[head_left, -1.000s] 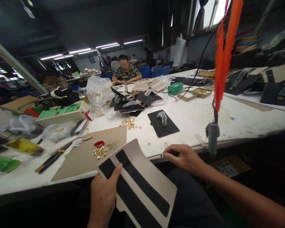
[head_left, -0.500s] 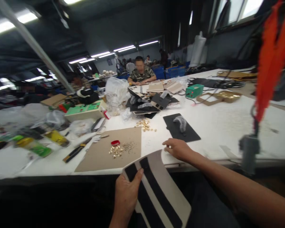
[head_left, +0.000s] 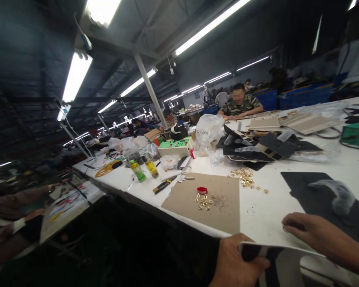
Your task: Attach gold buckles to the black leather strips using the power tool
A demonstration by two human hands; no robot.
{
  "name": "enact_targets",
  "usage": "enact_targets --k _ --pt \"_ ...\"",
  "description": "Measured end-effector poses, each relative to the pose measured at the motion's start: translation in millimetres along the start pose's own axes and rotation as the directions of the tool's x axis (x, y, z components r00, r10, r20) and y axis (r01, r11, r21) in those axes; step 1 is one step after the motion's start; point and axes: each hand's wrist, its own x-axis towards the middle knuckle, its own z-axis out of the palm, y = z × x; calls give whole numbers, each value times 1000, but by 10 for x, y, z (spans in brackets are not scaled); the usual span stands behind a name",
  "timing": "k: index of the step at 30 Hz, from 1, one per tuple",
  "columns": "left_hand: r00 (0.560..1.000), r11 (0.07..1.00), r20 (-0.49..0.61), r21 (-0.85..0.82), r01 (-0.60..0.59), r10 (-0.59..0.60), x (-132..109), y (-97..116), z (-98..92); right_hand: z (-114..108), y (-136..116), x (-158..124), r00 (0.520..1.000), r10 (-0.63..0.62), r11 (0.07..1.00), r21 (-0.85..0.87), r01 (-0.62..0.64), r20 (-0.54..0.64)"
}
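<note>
- Work state: the striped panel [head_left: 287, 265] is in hand at the near table edge, dark strips in place; no metal fitting shows on its visible part. Judged part-finished.
- Remaining: gold fittings [head_left: 247, 178] lie loose in a heap, with a smaller group on the cardboard sheet [head_left: 184, 199]. The total left cannot be told.
- Left hand [head_left: 237, 261]: thumb pressed on the panel's face, remaining fingers behind; grip closed on its edge.
- Right hand [head_left: 315, 233]: fingers loosely curled above the table, between the striped panel and a black panel [head_left: 305, 185] bearing a plastic-wrapped handle [head_left: 342, 195]. Whether the fingertips hold anything cannot be told.
- Surface: white table [head_left: 259, 215], carrying a red ring [head_left: 202, 190], pliers [head_left: 166, 184], two bottles [head_left: 138, 171] and a green-topped control box [head_left: 175, 148].
- Room: dim workshop under tube lights [head_left: 77, 75]; a person in camouflage [head_left: 251, 104] sits across the table.
</note>
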Motion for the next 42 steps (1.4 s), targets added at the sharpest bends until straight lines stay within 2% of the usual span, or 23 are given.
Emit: enact_targets --k 2,4,6,8,9,13,14,16,19,22,28,30,34,38,42 --pt "992 987 29 105 -125 122 -4 4 32 -78 -172 -23 984 95 989 100 -111 150" --pt "938 920 60 184 -345 340 -1 37 54 -157 -376 -59 957 187 952 199 -232 221" --pt "819 792 101 209 -573 565 11 93 63 -232 -580 -117 934 225 907 290 -305 279" --pt "693 664 163 198 -721 703 5 178 65 -325 -761 -207 903 245 853 364 -374 353" --pt "648 619 201 191 -761 735 -17 234 65 -387 -843 -266 886 251 829 386 -405 389" --pt "538 501 383 201 -842 750 -183 491 69 -712 -1115 -513 847 200 812 400 -424 492" --pt "483 440 444 203 -875 755 -204 536 64 -780 -1150 -551 840 187 789 432 -437 509" --pt "360 306 537 190 -933 763 -194 571 59 -859 -1151 -602 825 171 706 517 -484 538" --pt "271 208 606 174 -962 747 -170 538 90 -881 -1063 -697 799 186 618 564 -548 572" --pt "234 163 630 169 -972 740 -220 514 147 -888 -1019 -822 799 187 639 546 -541 571" --pt "205 98 697 190 -977 687 -283 495 183 -938 -1008 -894 834 108 723 533 -439 542" --pt "204 93 693 195 -976 691 -302 488 180 -946 -994 -890 837 81 742 528 -414 542" --pt "236 118 690 215 -970 685 -349 498 198 -948 -964 -903 836 56 764 516 -388 546" --pt "209 90 707 202 -975 676 -362 512 228 -954 -967 -916 834 73 781 489 -389 547" --pt "200 82 708 198 -977 677 -351 502 243 -965 -990 -916 839 91 802 460 -381 536"
